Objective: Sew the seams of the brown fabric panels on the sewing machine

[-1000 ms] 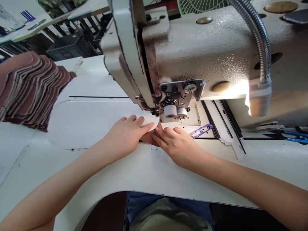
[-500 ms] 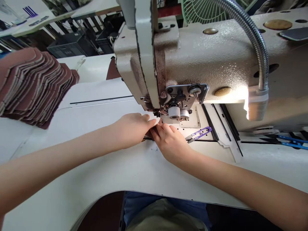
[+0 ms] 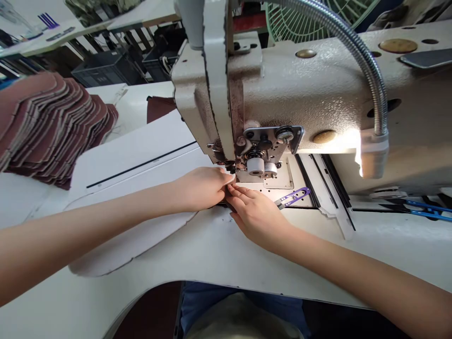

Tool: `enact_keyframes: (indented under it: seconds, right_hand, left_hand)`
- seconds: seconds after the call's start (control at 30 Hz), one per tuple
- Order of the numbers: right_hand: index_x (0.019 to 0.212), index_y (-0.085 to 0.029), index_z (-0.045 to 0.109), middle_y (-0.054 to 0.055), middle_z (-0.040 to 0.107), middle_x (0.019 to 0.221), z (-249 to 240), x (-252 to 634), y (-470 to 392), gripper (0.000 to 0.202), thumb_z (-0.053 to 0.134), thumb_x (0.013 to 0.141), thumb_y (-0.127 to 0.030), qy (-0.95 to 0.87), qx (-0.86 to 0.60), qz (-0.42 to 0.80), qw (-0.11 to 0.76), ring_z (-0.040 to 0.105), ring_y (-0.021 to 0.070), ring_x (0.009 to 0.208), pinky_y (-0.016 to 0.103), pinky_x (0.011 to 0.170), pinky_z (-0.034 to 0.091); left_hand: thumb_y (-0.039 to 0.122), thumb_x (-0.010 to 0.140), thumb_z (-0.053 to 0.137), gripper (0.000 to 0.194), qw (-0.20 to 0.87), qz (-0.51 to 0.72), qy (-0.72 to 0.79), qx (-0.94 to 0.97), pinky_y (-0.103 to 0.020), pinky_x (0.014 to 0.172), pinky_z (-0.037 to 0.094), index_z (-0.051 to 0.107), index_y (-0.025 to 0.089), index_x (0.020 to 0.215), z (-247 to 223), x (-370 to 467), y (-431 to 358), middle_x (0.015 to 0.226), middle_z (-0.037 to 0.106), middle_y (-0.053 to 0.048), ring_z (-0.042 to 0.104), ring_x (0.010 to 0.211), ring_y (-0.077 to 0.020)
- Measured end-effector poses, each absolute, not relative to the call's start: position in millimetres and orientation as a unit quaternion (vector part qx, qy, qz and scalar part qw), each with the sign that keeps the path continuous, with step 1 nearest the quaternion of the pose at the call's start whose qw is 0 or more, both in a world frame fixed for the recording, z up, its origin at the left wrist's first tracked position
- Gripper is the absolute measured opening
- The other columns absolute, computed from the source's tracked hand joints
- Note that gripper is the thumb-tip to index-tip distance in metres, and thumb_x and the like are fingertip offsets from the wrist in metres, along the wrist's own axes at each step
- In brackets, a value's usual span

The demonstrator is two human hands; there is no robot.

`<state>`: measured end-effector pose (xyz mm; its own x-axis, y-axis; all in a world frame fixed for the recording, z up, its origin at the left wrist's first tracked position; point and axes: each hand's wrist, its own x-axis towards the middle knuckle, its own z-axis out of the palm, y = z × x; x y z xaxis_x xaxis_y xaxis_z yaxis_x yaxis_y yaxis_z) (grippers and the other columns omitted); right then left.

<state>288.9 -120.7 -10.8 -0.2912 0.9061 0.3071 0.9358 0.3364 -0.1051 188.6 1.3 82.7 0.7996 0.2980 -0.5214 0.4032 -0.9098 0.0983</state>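
A large white panel point(image 3: 169, 167) with rounded corners and a black strip point(image 3: 141, 165) along it lies left of the sewing machine's needle area point(image 3: 231, 167). My left hand point(image 3: 203, 188) is closed on the panel's edge just in front of the presser foot, thumb on top. Beside it, my right hand point(image 3: 257, 212) has its fingers pressed together at the same edge, their tips almost meeting the left hand. Both hands hide the gripped edge and whatever lies under it. Purple thread snips point(image 3: 294, 197) lie just past my right hand.
A stack of brown fabric pieces point(image 3: 52, 127) stands at the left. The machine head point(image 3: 300, 94) rises ahead, with a lit lamp point(image 3: 374, 150) on a flexible neck. Blue-handled scissors point(image 3: 427, 209) and black strips point(image 3: 334, 181) lie at the right. A green fan point(image 3: 307, 21) is behind.
The white panel has swung round, and its curved lower edge now shows below my left forearm. My left hand and forearm have shifted slightly; my right fingers have straightened a little.
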Motion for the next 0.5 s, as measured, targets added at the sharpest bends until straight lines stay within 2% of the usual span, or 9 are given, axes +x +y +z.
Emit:
enact_keyframes:
  seconds: [0.1, 0.2, 0.27, 0.37, 0.5]
  right_hand:
    - [0.109, -0.004, 0.065, 0.017, 0.064, 0.122, -17, 292, -122, 0.026, 0.049, 0.089, -0.010, -0.798, -0.573, -0.071, 0.170, 0.057, 0.0262, 0.116, 0.037, 0.093, 0.049]
    - [0.095, -0.007, 0.069, 0.016, 0.070, 0.107, -19, 289, -117, 0.024, 0.046, 0.088, -0.004, -0.787, -0.586, -0.100, 0.163, 0.060, 0.0277, 0.105, 0.036, 0.079, 0.053]
    - [0.089, -0.009, 0.069, 0.014, 0.071, 0.096, -18, 287, -115, 0.027, 0.044, 0.085, 0.001, -0.791, -0.581, -0.123, 0.148, 0.062, 0.0254, 0.093, 0.034, 0.071, 0.052]
    - [0.094, -0.009, 0.068, 0.014, 0.069, 0.097, -18, 290, -118, 0.033, 0.041, 0.084, 0.005, -0.798, -0.567, -0.142, 0.146, 0.059, 0.0212, 0.081, 0.032, 0.070, 0.052]
    - [0.092, -0.011, 0.068, 0.013, 0.067, 0.096, -20, 293, -120, 0.029, 0.042, 0.087, 0.001, -0.792, -0.570, -0.116, 0.186, 0.058, 0.0204, 0.078, 0.031, 0.069, 0.052]
  left_hand:
    - [0.007, 0.085, 0.038, 0.024, 0.093, -0.258, 0.197, 0.941, -0.031, 0.068, 0.044, 0.056, 0.015, 0.099, 81, 190, -4, 0.095, 0.065, -0.008, 0.061, 0.082, -0.0214]
    - [0.006, 0.085, 0.038, 0.025, 0.078, -0.268, 0.214, 0.936, -0.031, 0.072, 0.046, 0.055, 0.013, 0.102, 76, 192, -9, 0.100, 0.064, -0.010, 0.062, 0.087, -0.0227]
    - [0.005, 0.085, 0.038, 0.025, 0.063, -0.263, 0.217, 0.938, -0.032, 0.074, 0.047, 0.055, 0.013, 0.101, 73, 191, -10, 0.099, 0.064, -0.011, 0.063, 0.087, -0.0232]
    - [0.004, 0.082, 0.040, 0.025, 0.057, -0.244, 0.203, 0.947, -0.033, 0.075, 0.048, 0.056, 0.015, 0.098, 69, 188, -9, 0.096, 0.064, -0.009, 0.063, 0.088, -0.0233]
    - [0.004, 0.081, 0.042, 0.023, 0.063, -0.226, 0.196, 0.952, -0.033, 0.078, 0.048, 0.055, 0.016, 0.096, 67, 186, -7, 0.097, 0.064, -0.009, 0.062, 0.089, -0.0229]
